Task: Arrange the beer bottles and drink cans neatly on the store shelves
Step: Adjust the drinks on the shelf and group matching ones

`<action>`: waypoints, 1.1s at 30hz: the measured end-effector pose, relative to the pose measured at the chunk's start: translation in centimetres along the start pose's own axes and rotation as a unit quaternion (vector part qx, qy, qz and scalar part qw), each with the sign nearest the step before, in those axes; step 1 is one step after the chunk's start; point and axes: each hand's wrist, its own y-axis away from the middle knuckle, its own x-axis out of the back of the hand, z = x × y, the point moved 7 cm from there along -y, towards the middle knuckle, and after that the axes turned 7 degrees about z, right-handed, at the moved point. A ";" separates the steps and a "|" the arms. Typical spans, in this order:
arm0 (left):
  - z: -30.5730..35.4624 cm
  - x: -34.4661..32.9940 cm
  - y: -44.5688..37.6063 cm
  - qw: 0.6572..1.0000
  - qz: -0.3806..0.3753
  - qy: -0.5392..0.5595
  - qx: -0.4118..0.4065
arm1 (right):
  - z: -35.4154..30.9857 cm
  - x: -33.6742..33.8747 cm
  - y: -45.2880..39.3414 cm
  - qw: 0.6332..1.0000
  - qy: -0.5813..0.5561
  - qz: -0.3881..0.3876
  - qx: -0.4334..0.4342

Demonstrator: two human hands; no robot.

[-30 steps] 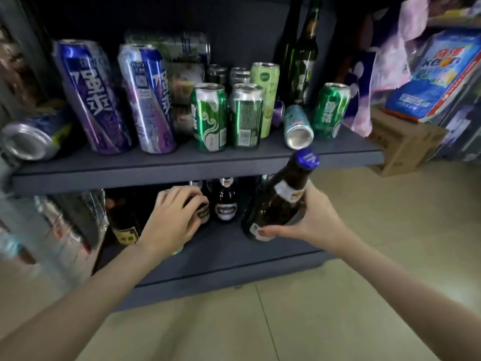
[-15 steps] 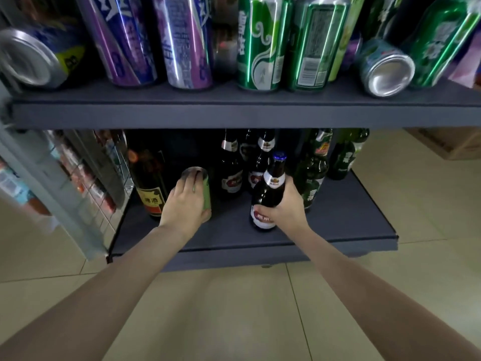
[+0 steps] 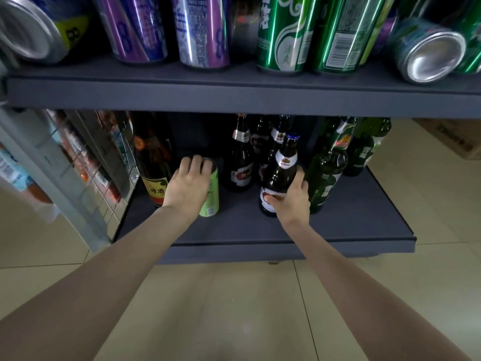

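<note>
We reach both arms into the lower shelf (image 3: pixel 338 230) of a dark grey store rack. Our left hand (image 3: pixel 188 188) wraps over the top and side of a light green can (image 3: pixel 211 198) that stands upright on the shelf board, fingers curled across its lid. Just left of that can stands a tall dark bottle (image 3: pixel 153 157) with a red and yellow label, close to the wire mesh side panel (image 3: pixel 86 162).

Our right hand (image 3: pixel 292 196) grasps a brown beer bottle (image 3: pixel 281 173) low on its body, thumb across the label; the bottle has a blue cap and a white neck label, leans slightly, and its base sits on or just at the shelf board; we cannot tell which. Behind it stand several more brown bottles (image 3: pixel 240 162) with silver neck foil, and to its right, nearly touching our fingers, is a green bottle (image 3: pixel 325 175), with another green bottle (image 3: pixel 364 149) farther back.

On the upper shelf (image 3: pixel 234 92) stand two purple cans (image 3: pixel 203 29) and two green cans (image 3: pixel 283 32). One silver-ended can (image 3: pixel 28 29) lies on its side at the far left, and another can (image 3: pixel 429 50) lies on its side at the right. A cardboard box (image 3: pixel 455 139) sits on the tiled floor (image 3: pixel 234 308) to the right.
</note>
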 end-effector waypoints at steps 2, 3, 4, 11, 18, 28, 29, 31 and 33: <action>0.1 0.0 0.0 1.000 0.003 0.002 0.005 | -0.2 0.0 -0.2 1.000 -0.002 0.001 -0.003; 0.2 0.0 0.0 1.000 0.005 0.003 0.008 | -0.3 -0.1 -0.2 1.000 -0.002 0.001 -0.005; 0.1 0.0 0.0 1.000 0.005 0.005 0.008 | -0.3 -0.2 -0.3 1.000 -0.004 0.001 -0.006; -0.3 0.1 0.1 0.999 0.012 0.027 0.033 | -0.3 -0.3 -0.4 1.000 -0.009 -0.003 -0.006; -0.7 -0.1 -0.1 0.996 -0.030 0.073 0.049 | -0.4 -0.5 -0.6 1.000 -0.007 -0.002 -0.017; -0.9 -0.3 -0.1 0.994 -0.037 0.088 0.059 | -0.5 -1.0 -1.7 1.000 -0.004 0.008 -0.019; -0.8 -0.4 -0.1 0.993 -0.041 0.091 0.058 | -0.5 -1.1 -1.9 1.000 -0.004 0.008 -0.021; -0.8 -0.5 -0.1 0.993 -0.040 0.098 0.055 | -0.6 -1.3 -2.3 1.000 0.000 0.011 -0.022; -1.0 -0.7 0.0 0.992 -0.032 0.110 0.056 | -0.7 -1.4 -2.6 1.000 -0.004 0.010 -0.025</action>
